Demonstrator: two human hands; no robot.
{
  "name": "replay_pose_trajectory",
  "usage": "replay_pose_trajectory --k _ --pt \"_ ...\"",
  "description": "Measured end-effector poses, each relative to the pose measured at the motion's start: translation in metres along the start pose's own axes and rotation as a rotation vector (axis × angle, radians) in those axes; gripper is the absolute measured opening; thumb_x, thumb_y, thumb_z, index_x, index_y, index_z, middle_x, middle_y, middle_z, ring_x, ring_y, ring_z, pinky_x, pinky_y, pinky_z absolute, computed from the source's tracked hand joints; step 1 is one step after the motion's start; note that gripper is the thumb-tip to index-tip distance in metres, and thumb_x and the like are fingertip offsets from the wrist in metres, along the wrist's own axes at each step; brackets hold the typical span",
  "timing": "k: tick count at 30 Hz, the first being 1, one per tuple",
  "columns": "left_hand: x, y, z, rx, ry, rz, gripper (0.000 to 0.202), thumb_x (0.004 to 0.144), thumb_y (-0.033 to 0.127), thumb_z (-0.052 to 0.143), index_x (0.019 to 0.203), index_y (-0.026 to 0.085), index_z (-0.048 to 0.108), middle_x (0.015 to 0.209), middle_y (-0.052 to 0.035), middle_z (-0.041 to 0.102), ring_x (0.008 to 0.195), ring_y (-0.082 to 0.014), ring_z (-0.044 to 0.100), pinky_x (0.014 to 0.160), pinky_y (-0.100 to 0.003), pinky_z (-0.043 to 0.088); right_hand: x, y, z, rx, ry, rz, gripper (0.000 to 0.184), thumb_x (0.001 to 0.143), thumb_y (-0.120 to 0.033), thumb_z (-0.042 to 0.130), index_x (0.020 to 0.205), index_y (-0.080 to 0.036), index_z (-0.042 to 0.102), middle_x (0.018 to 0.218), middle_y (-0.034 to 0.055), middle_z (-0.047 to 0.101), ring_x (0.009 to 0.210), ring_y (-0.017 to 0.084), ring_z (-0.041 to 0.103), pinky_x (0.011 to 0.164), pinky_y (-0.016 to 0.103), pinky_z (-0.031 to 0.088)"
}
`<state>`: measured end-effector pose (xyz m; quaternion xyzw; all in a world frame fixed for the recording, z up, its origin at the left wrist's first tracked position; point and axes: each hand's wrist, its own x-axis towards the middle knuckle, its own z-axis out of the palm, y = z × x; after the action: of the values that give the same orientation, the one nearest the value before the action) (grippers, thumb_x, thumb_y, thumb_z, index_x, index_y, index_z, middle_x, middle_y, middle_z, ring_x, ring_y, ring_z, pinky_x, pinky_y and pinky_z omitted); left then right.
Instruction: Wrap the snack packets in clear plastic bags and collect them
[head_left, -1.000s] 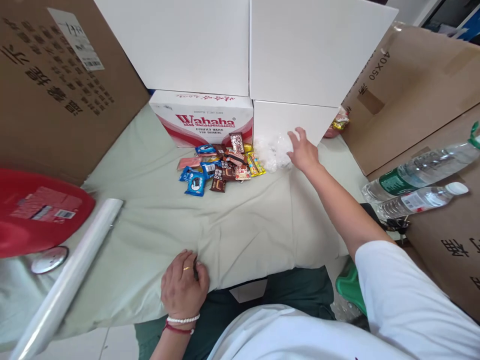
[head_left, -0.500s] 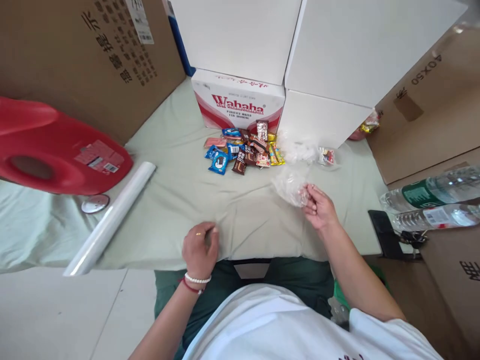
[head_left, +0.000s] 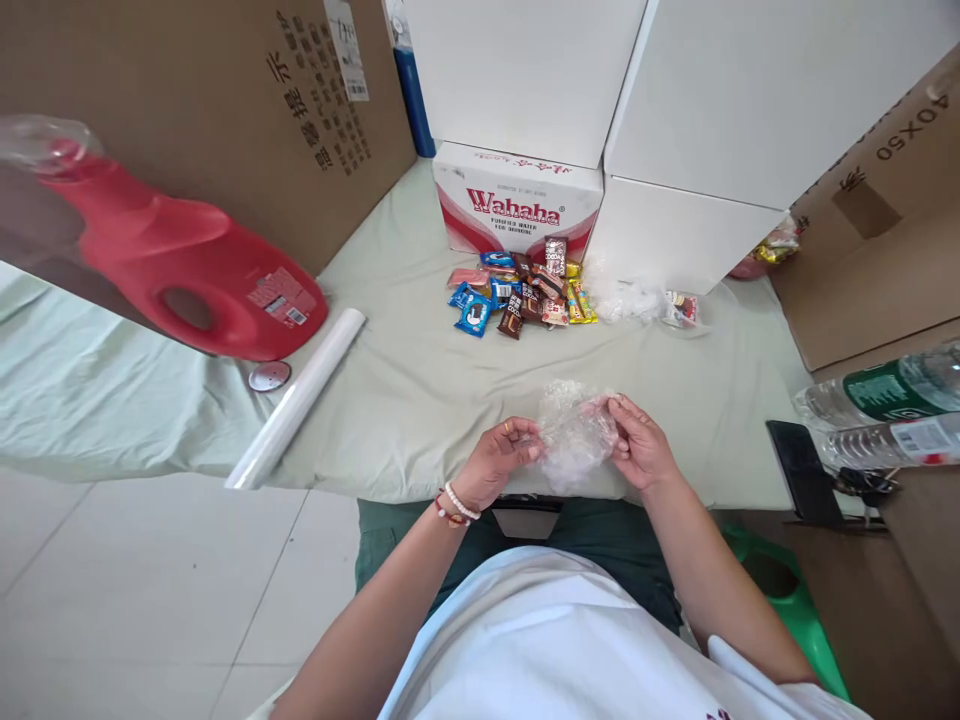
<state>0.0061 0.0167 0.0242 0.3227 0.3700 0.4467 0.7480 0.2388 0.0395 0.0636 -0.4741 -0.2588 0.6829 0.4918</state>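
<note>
A crumpled clear plastic bag (head_left: 574,445) hangs between my two hands, just above the front of the cloth-covered table. My right hand (head_left: 641,445) pinches its right side between thumb and fingers. On the left side, my left hand (head_left: 499,458) has its fingers closed on the bag's edge. Farther back lies a pile of wrapped snacks (head_left: 512,315) in blue, brown, pink and yellow. More clear plastic bags (head_left: 626,300) sit to the right of the pile, beside a small packaged snack (head_left: 681,309) in clear plastic.
A Wahaba carton (head_left: 517,205) and white boxes (head_left: 690,235) stand behind the snacks. At left are a red jug (head_left: 202,270), a round lid (head_left: 269,376) and a plastic film roll (head_left: 300,395). Bottles (head_left: 885,390) and a black phone (head_left: 802,470) lie at right.
My left hand has moved right and up from the table edge and taken hold of the bag. My right hand has brought the bag slightly nearer to me. The camera view has shifted left.
</note>
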Motion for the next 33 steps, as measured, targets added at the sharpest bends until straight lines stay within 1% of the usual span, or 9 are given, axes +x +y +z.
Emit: replay_pose_trajectory --k 2,4,7,9,12,15,22,28,33 --pt "-0.004 -0.002 -0.006 -0.021 0.078 -0.004 0.046 0.063 0.036 0.096 0.097 0.018 0.071 0.078 0.0001 0.068 0.072 -0.0121 0.066 0.076 -0.029 0.055 0.002 -0.004 -0.007 -0.067 -0.006 -0.040 0.033 0.077 -0.046 0.086 0.092 -0.021 0.070 0.094 0.0024 0.075 0.043 0.001 0.031 0.033 0.015 0.025" --pt "-0.005 -0.003 -0.010 -0.011 0.151 -0.012 0.047 0.062 0.034 0.095 0.098 0.018 0.069 0.078 0.0022 0.065 0.068 -0.0106 0.064 0.070 -0.026 0.054 0.006 -0.006 -0.014 -0.129 0.012 -0.099 0.036 0.076 -0.047 0.085 0.098 -0.022 0.070 0.101 0.0027 0.074 0.048 0.003 0.042 0.039 0.017 0.036" --pt "-0.004 -0.004 -0.009 0.049 0.310 0.025 0.043 0.064 0.036 0.091 0.096 0.021 0.066 0.080 0.0041 0.062 0.065 -0.0098 0.062 0.064 -0.024 0.052 0.010 -0.003 -0.017 -0.310 0.211 -0.275 0.044 0.074 -0.047 0.084 0.107 -0.025 0.064 0.106 0.0025 0.070 0.068 0.010 0.062 0.061 0.024 0.054" --pt "-0.002 -0.006 -0.002 0.118 0.404 0.107 0.038 0.068 0.036 0.087 0.095 0.023 0.063 0.079 0.0051 0.061 0.064 -0.0097 0.061 0.065 -0.025 0.052 0.008 0.003 -0.011 -0.441 0.302 -0.363 0.038 0.081 -0.052 0.078 0.103 -0.025 0.061 0.095 0.0012 0.068 0.072 0.014 0.065 0.068 0.029 0.056" --pt "-0.002 -0.011 0.017 0.190 0.408 0.234 0.034 0.076 0.035 0.081 0.102 0.024 0.062 0.082 0.0042 0.060 0.070 -0.0111 0.061 0.073 -0.028 0.055 -0.002 0.020 0.008 -0.553 0.106 -0.290 0.036 0.087 -0.059 0.071 0.095 -0.025 0.063 0.082 0.0004 0.066 0.071 0.017 0.065 0.069 0.032 0.056" --pt "-0.002 -0.015 0.032 0.186 0.378 0.295 0.039 0.078 0.034 0.079 0.110 0.024 0.059 0.088 0.0027 0.059 0.077 -0.0118 0.062 0.078 -0.028 0.055 -0.006 0.039 0.028 -0.590 -0.083 -0.159 0.043 0.073 -0.058 0.084 0.093 -0.023 0.068 0.088 0.0016 0.070 0.082 0.018 0.066 0.075 0.032 0.055" --pt "-0.001 -0.013 0.019 0.166 0.567 0.275 0.036 0.084 0.035 0.073 0.111 0.025 0.051 0.095 0.0039 0.056 0.059 -0.0063 0.059 0.063 -0.024 0.051 0.006 0.044 0.025 -0.331 -0.059 -0.070 0.044 0.070 -0.060 0.086 0.080 -0.023 0.065 0.074 -0.0011 0.065 0.071 0.016 0.060 0.075 0.033 0.053" --pt "-0.002 -0.015 0.030 0.126 0.495 0.222 0.036 0.085 0.041 0.071 0.111 0.025 0.051 0.088 0.0039 0.059 0.072 -0.0110 0.063 0.069 -0.025 0.054 -0.003 0.050 0.036 -0.391 -0.165 -0.054 0.043 0.072 -0.060 0.085 0.085 -0.022 0.067 0.083 -0.0004 0.068 0.080 0.017 0.062 0.077 0.031 0.051" --pt "0.000 -0.019 0.032 0.167 0.533 0.218 0.033 0.085 0.039 0.070 0.108 0.025 0.051 0.085 0.0042 0.058 0.071 -0.0113 0.064 0.073 -0.028 0.055 0.000 0.058 0.035 -0.387 -0.102 -0.087 0.040 0.072 -0.058 0.084 0.079 -0.022 0.067 0.071 -0.0027 0.062 0.069 0.015 0.055 0.069 0.029 0.046"
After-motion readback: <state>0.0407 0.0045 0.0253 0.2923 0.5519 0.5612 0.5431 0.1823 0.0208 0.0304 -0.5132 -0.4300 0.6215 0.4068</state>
